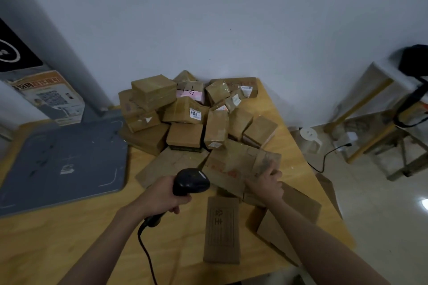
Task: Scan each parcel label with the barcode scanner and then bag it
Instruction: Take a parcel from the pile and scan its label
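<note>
My left hand (pixel 162 194) grips the handle of a black corded barcode scanner (pixel 191 181), whose head points toward a brown cardboard parcel (pixel 231 166) with red print. My right hand (pixel 266 181) holds that parcel at its right end, tilted up off the wooden table (pixel 81 238). Several more brown parcels (pixel 185 109) are heaped against the wall behind it. A long flat box (pixel 222 229) lies in front of my hands, and other flat boxes (pixel 282 227) sit under my right forearm. No bag is in view.
A grey flat platform (pixel 62 162) with a post covers the table's left side. Right of the table lie a tiled floor, a white round device (pixel 309 137) with a black cable, and a yellow-framed rack (pixel 370 127). The table's right edge runs just beyond my right arm.
</note>
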Demonstrator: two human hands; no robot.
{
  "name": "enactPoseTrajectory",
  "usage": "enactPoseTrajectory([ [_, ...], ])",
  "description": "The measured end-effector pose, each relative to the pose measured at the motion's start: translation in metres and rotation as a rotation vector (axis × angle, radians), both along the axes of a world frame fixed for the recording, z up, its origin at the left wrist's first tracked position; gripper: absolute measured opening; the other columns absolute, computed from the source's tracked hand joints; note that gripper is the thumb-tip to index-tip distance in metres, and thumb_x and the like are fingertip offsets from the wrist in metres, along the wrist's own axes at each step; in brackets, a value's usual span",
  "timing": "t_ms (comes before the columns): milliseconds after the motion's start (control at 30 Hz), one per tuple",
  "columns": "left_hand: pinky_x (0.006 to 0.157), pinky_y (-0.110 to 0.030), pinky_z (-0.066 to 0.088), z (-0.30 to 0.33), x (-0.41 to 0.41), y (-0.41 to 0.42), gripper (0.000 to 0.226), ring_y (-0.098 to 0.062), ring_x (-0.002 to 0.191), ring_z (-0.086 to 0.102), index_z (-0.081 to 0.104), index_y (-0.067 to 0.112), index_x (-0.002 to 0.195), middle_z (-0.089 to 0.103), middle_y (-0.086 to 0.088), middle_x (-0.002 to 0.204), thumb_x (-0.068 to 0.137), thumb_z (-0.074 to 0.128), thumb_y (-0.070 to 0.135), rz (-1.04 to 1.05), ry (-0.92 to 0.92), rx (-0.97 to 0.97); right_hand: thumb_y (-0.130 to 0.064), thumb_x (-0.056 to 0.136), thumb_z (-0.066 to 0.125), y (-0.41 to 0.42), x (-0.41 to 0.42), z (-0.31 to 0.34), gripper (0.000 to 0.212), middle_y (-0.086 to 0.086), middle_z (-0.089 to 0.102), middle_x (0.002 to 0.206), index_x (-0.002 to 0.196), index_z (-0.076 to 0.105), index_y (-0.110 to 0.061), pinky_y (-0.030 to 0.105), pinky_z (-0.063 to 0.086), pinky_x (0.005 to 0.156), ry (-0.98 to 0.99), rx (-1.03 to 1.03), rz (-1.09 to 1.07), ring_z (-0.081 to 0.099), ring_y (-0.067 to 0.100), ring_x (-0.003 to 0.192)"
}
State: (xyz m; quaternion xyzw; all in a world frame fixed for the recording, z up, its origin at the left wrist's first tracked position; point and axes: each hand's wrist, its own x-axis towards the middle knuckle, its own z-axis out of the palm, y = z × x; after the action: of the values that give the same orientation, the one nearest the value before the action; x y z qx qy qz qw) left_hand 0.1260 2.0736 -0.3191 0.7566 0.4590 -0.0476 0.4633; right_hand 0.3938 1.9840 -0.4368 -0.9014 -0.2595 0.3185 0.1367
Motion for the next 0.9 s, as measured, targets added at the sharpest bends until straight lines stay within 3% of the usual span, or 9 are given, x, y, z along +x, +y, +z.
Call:
enactPoseTrajectory([
  [167,0.063,-0.036,0.056,0.004,-0.007,0.006,0.007,-0.016,0.059,0.068,0.066,0.015,0.085,0.068,0.007,0.059,0.086,0.073,0.014,-0.012,-0.014,-0.006,-0.064,0.079,0.071,-0.006,0.001,0.009,0.115,0.021,0.025,0.144,0.153,-0.005,-0.02,0.055,0.042,0.1,-0.014,0.067,-0.078,0.039,0.047,0.129],
  [267,0.065,-0.033,0.055,0.011,-0.007,0.006,0.014,-0.01,0.056,0.066,0.064,0.018,0.076,0.068,0.008,0.058,0.087,0.072,0.014,-0.041,-0.042,0.033,-0.059,0.084,0.066,-0.019,0.012,0.029,0.109,0.02,0.022,0.148,0.155,-0.009,-0.021,0.056,0.043,0.101,-0.041,0.142,-0.092,0.038,0.047,0.131],
  [367,0.06,-0.028,0.053,0.02,-0.007,0.004,0.005,-0.01,0.057,0.066,0.069,0.011,0.088,0.07,0.001,0.063,0.086,0.073,0.011,-0.01,-0.131,0.067,-0.059,0.085,0.064,-0.03,0.021,0.054,0.108,0.014,0.023,0.147,0.157,-0.009,-0.026,0.053,0.044,0.097,-0.01,0.278,-0.103,0.042,0.043,0.128],
  [467,0.059,-0.027,0.053,0.03,-0.01,0.002,0.007,-0.013,0.056,0.064,0.07,0.0,0.091,0.07,-0.006,0.063,0.086,0.071,0.005,0.05,-0.215,0.092,-0.055,0.08,0.068,-0.034,0.015,0.081,0.105,0.005,0.028,0.146,0.157,0.0,-0.034,0.047,0.046,0.1,0.196,0.488,-0.061,0.042,0.032,0.128],
  [567,0.064,-0.035,0.055,0.04,-0.015,0.0,0.013,-0.015,0.063,0.067,0.07,0.006,0.097,0.073,-0.01,0.076,0.085,0.073,0.009,0.154,-0.288,0.116,-0.053,0.076,0.068,-0.034,-0.008,0.101,0.105,0.001,0.034,0.147,0.158,0.006,-0.033,0.045,0.049,0.102,0.459,0.582,0.06,0.046,0.027,0.129],
  [667,0.057,-0.023,0.055,0.051,-0.024,-0.006,0.013,-0.011,0.061,0.067,0.069,0.012,0.099,0.071,-0.02,0.087,0.087,0.071,0.008,0.24,-0.335,0.117,-0.049,0.083,0.069,-0.031,-0.036,0.108,0.097,-0.003,0.034,0.147,0.158,0.007,-0.04,0.046,0.049,0.103,0.598,0.56,0.149,0.047,0.022,0.128],
  [800,0.075,-0.038,0.061,0.056,-0.039,-0.015,0.019,-0.018,0.078,0.072,0.07,0.023,0.104,0.074,-0.005,0.089,0.087,0.074,0.016,0.274,-0.416,0.094,-0.052,0.074,0.069,-0.023,-0.068,0.109,0.101,-0.005,0.039,0.142,0.155,0.009,-0.048,0.048,0.051,0.101,0.661,0.533,0.245,0.051,0.014,0.118],
  [900,0.077,-0.038,0.057,0.055,-0.053,-0.02,0.016,-0.014,0.076,0.069,0.069,0.023,0.101,0.072,0.003,0.079,0.087,0.075,0.02,0.314,-0.399,0.141,-0.057,0.068,0.073,-0.019,-0.086,0.11,0.107,-0.008,0.042,0.137,0.155,0.01,-0.046,0.043,0.049,0.102,0.725,0.514,0.266,0.052,0.012,0.116],
])
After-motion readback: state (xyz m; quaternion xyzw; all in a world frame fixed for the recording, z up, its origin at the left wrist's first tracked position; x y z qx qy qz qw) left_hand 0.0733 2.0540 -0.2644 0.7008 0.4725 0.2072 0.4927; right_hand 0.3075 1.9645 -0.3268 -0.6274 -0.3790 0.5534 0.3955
